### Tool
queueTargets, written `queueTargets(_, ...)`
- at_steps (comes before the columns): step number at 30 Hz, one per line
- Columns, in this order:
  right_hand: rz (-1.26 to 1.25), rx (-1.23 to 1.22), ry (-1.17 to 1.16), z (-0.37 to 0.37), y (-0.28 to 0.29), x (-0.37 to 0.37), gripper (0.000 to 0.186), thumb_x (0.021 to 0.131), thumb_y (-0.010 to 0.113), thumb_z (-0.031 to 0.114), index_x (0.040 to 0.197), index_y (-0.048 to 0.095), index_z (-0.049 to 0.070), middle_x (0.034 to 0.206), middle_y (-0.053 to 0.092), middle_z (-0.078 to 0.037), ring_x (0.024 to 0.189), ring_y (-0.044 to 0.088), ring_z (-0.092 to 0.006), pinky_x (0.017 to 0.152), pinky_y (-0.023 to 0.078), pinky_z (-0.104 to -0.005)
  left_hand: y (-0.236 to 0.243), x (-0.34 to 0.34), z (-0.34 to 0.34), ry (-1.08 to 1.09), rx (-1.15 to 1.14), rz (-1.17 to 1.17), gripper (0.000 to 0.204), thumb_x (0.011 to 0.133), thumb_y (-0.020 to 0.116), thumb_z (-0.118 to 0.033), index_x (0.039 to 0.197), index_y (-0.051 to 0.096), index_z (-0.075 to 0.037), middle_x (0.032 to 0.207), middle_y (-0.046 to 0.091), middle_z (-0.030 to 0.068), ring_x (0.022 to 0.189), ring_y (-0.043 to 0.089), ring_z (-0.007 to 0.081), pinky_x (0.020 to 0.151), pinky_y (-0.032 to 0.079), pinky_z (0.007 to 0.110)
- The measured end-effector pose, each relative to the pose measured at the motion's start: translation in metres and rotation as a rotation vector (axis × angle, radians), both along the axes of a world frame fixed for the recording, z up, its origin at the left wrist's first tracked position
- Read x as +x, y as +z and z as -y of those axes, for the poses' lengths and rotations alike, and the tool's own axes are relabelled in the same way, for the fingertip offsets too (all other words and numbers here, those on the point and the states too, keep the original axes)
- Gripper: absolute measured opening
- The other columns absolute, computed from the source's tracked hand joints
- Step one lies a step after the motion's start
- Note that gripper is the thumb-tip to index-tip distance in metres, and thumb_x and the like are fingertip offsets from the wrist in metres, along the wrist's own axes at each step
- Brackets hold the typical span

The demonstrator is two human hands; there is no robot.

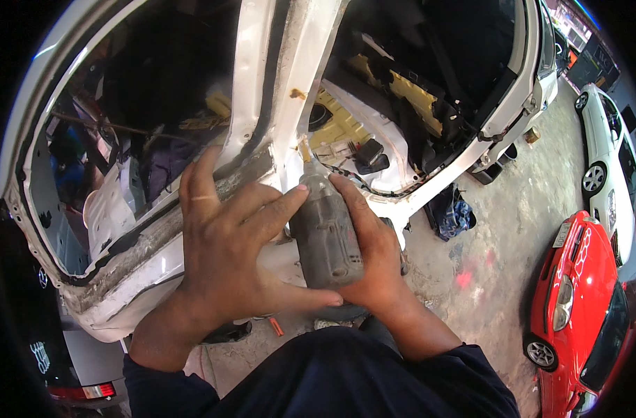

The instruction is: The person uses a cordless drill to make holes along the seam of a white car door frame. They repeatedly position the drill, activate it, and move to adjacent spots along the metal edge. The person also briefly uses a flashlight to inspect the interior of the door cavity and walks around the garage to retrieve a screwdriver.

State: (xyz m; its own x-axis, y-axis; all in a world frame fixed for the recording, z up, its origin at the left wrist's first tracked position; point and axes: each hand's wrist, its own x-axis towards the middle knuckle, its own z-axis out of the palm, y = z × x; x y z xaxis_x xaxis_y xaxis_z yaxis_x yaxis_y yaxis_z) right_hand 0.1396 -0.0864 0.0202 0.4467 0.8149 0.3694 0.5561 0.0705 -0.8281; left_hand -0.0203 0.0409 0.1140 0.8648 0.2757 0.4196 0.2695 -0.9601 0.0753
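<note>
A grey, worn cordless drill (326, 233) is held in my right hand (380, 261), whose fingers wrap round its far side; the grip is mostly hidden. Its nose points away from me, and a blurred yellowish bit (305, 152) reaches the foot of a white car body pillar (290, 90). Whether the bit touches metal, I cannot tell. My left hand (231, 237) is spread wide on the drill's left. The index fingertip meets the drill near its nose, and the thumb stretches behind its rear end. The other left fingers lie over the door sill (147, 254).
The stripped car shell's door openings lie left and right of the pillar, with yellow panels (419, 97) and loose wiring inside. Dark containers (495, 167) and a blue-black bag (454, 216) are on the concrete floor. Red (576, 279) and white (607, 153) cars stand at right.
</note>
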Motion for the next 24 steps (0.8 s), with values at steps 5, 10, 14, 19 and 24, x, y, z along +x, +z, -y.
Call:
queueTargets(5,-0.024,0.014,0.046,0.000,-0.005,0.006,0.098,0.078,0.089,0.024,0.162,0.042,0.006,0.138,0.068,-0.027,0.119,0.071,-0.0446,0.096,0.060,-0.0484,-0.007,0.001,-0.001,0.000,0.041,-0.015,0.121,0.043,0.082,-0.098,0.127,0.076,-0.011,0.101,0.067,0.0068,0.125,0.059,0.0378,0.127,0.012,0.074)
queueTargets(10,0.025,0.025,0.077,0.001,-0.007,0.016,0.095,0.079,0.088,0.025,0.161,0.043,0.005,0.139,0.068,-0.026,0.119,0.072,-0.0438,0.095,0.061,-0.0483,-0.012,0.001,-0.004,-0.001,0.083,0.017,0.125,0.041,0.076,-0.104,0.125,0.076,-0.010,0.101,0.064,0.0078,0.132,0.049,0.0420,0.126,0.014,0.073)
queueTargets(14,0.050,0.043,0.094,0.001,-0.010,0.023,0.095,0.079,0.089,0.025,0.160,0.045,0.003,0.138,0.069,-0.026,0.118,0.073,-0.0431,0.096,0.061,-0.0479,-0.012,0.002,-0.003,0.028,0.098,-0.002,0.125,0.041,0.075,-0.104,0.125,0.076,-0.012,0.106,0.063,0.0094,0.134,0.045,0.0463,0.123,0.017,0.075)
queueTargets(19,-0.040,0.090,0.139,-0.001,-0.024,0.037,0.093,0.078,0.091,0.019,0.158,0.047,0.001,0.132,0.073,-0.023,0.118,0.076,-0.0330,0.101,0.058,-0.0392,-0.014,0.005,0.000,0.091,0.132,-0.029,0.120,0.044,0.078,-0.102,0.126,0.077,-0.015,0.109,0.063,0.0094,0.138,0.038,0.0520,0.119,0.020,0.077)
queueTargets(24,0.015,0.125,0.150,-0.008,-0.042,0.045,0.089,0.080,0.090,0.019,0.157,0.048,0.001,0.131,0.074,-0.022,0.116,0.076,-0.0339,0.100,0.059,-0.0409,-0.016,0.008,0.003,0.162,0.171,-0.096,0.115,0.046,0.078,-0.102,0.126,0.078,-0.019,0.114,0.062,0.0093,0.142,0.033,0.0534,0.116,0.023,0.078)
